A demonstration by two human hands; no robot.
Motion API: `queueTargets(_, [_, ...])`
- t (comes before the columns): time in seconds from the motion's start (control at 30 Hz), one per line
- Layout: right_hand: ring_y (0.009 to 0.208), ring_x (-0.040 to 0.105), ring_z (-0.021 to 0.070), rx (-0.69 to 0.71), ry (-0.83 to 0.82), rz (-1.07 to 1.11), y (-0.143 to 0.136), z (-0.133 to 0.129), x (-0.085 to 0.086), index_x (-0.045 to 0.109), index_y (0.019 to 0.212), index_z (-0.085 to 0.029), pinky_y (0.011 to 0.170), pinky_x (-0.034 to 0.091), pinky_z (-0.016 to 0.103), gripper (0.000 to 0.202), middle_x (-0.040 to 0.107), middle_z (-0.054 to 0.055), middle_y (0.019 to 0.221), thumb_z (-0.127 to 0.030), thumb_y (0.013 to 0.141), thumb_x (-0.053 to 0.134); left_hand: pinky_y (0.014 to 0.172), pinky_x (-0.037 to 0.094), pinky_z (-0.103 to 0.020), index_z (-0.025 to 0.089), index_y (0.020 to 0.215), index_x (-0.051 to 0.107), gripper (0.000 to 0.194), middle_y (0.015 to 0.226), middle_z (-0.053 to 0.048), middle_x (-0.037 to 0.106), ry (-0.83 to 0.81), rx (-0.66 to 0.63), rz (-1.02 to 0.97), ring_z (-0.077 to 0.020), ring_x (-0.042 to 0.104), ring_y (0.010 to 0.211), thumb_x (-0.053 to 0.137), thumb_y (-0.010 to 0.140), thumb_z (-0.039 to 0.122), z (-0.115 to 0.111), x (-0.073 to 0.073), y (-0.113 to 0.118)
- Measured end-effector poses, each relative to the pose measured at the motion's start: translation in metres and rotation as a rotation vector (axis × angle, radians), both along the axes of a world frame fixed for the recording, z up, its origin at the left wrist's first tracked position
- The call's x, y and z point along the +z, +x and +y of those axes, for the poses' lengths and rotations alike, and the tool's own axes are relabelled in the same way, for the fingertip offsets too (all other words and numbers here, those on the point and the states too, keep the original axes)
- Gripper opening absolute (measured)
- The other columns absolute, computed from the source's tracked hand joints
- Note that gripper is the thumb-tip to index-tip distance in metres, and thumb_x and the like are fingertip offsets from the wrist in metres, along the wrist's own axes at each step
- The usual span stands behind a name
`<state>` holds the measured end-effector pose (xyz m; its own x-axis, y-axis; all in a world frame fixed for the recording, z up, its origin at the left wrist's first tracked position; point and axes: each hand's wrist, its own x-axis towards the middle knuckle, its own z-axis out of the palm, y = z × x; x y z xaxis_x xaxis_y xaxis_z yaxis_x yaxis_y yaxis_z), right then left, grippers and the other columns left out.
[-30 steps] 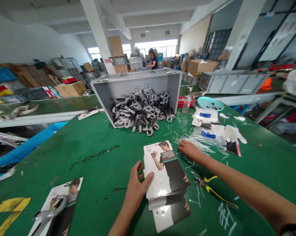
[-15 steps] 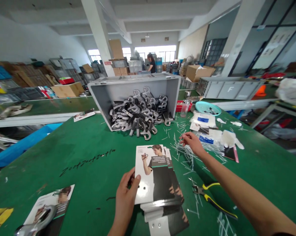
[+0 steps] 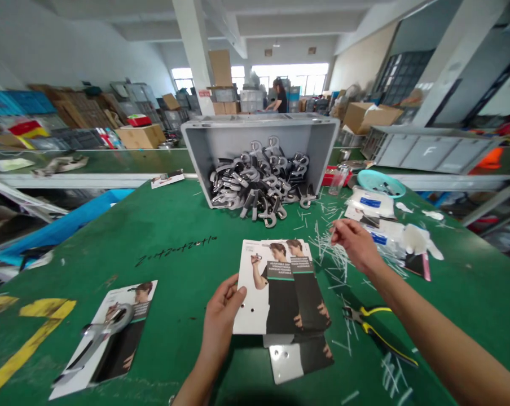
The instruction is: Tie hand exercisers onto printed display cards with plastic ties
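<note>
The two hands are well apart over the green table (image 3: 174, 332). The left hand (image 3: 224, 307) has its thumb and fingers closed on the left edge of a printed card (image 3: 280, 301), its thumb on the front face. That card is raised and tilted, overlapping other cards (image 3: 285, 363) stacked behind and below it near the front of the table. The right hand (image 3: 355, 242) hangs just above scattered white plastic ties (image 3: 322, 242), fingertips drawn close together; whether a thin tie sits between them, I cannot tell from this view. Near the right forearm lie yellow-and-black pliers (image 3: 367, 329). On the left, one grey hand grip (image 3: 127, 322) rests on a separate card (image 3: 117, 358). Farther back, a grey bin (image 3: 229, 141) lies on its side, its opening facing the person, with a heap of hand grips (image 3: 246, 183) spilling onto the table. A turquoise bowl (image 3: 370, 179) stands to its right.
</note>
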<state>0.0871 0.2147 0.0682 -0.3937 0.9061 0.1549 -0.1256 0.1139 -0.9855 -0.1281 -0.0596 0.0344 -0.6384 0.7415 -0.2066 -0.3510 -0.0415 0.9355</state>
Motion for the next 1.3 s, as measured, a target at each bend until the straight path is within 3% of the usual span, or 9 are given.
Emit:
queueTargets(0.1, [0.062,0.061,0.0097,0.049,0.020,0.063,-0.022,-0.028,0.020,0.057,0.095,-0.024,0.058,0.053,0.023,0.023,0.063,-0.002,0.082,-0.045,0.088,0.063,0.066,0.051,-0.025,0.016,0.116,0.064,0.049,0.092,-0.005,0.073,0.032,-0.010,0.000,-0.0158,0.067,0.073,0.077,0.073,0.036,-0.002,0.000,-0.004])
queueTargets(0.2, [0.068,0.067,0.0144,0.178,0.112,0.048,-0.048,-0.074,0.032,0.052,0.095,-0.024,0.060,0.058,0.028,0.016,0.066,0.001,0.086,-0.040,0.094,0.058,0.064,0.049,-0.023,0.015,0.113,0.065,0.045,0.087,-0.004,0.073,0.025,-0.026,0.008,-0.0145,0.065,0.070,0.076,0.074,0.035,0.000,-0.004,-0.006])
queueTargets(0.3, [0.071,0.069,0.0161,0.193,0.273,-0.014,-0.067,-0.115,0.033,0.050,0.098,-0.023,0.063,0.060,0.031,0.014,0.068,0.003,0.090,-0.037,0.097,0.054,0.063,0.047,-0.023,0.015,0.113,0.065,0.044,0.084,-0.004,0.072,0.027,-0.031,0.014,-0.0148,0.065,0.070,0.075,0.075,0.034,0.001,-0.008,-0.006])
queueTargets(0.37, [0.072,0.070,0.0158,0.169,0.379,-0.080,-0.072,-0.128,0.028,0.051,0.102,-0.023,0.065,0.061,0.031,0.014,0.069,0.003,0.091,-0.036,0.099,0.052,0.064,0.047,-0.024,0.015,0.113,0.065,0.043,0.083,-0.003,0.072,0.032,-0.030,0.023,-0.0152,0.064,0.070,0.075,0.075,0.034,0.000,-0.010,-0.008])
queueTargets(0.63, [0.071,0.070,0.0151,0.168,0.496,-0.244,-0.075,-0.121,0.012,0.052,0.104,-0.023,0.068,0.059,0.029,0.013,0.069,0.002,0.087,-0.034,0.101,0.048,0.065,0.048,-0.024,0.016,0.115,0.064,0.042,0.088,-0.004,0.073,0.042,-0.030,0.026,-0.0151,0.065,0.071,0.073,0.078,0.033,0.003,-0.012,-0.014])
queueTargets(1.1, [0.073,0.071,0.0162,0.205,0.482,-0.212,-0.092,-0.126,0.006,0.051,0.107,-0.024,0.071,0.059,0.032,0.011,0.071,0.003,0.089,-0.033,0.101,0.048,0.066,0.048,-0.024,0.016,0.115,0.065,0.044,0.091,-0.005,0.073,0.037,-0.007,0.042,-0.0156,0.065,0.073,0.074,0.076,0.034,-0.001,-0.012,-0.024])
queueTargets(1.3, [0.075,0.070,0.0179,0.299,0.423,-0.270,-0.102,-0.125,-0.002,0.052,0.105,-0.024,0.073,0.058,0.034,0.012,0.070,0.002,0.086,-0.034,0.100,0.048,0.065,0.048,-0.024,0.017,0.116,0.064,0.043,0.094,-0.005,0.074,0.033,-0.027,0.042,-0.0146,0.064,0.072,0.073,0.078,0.035,-0.002,-0.012,-0.026])
